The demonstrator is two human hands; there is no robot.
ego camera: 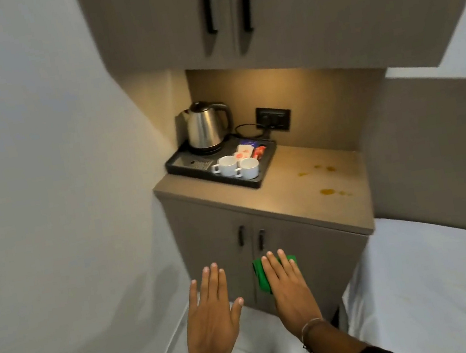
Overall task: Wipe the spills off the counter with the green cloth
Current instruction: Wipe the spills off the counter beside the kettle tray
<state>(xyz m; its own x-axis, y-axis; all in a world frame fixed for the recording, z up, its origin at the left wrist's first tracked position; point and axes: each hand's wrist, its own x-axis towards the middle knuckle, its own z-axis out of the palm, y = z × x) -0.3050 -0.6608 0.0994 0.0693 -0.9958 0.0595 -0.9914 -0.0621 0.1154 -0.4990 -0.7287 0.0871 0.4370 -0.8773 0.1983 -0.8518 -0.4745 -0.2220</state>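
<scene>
Yellow-brown spills dot the right part of the beige counter, with more drops farther back. My right hand is held out flat, palm down, in front of the lower cabinet, well below the counter. The green cloth is tucked under its palm and fingers, showing at the left and past the fingertips. My left hand hovers beside it, fingers spread, holding nothing.
A black tray on the counter's left carries a steel kettle, two white cups and sachets. A wall socket with a cord is behind. Upper cabinets overhang. A white bed is at right, a wall at left.
</scene>
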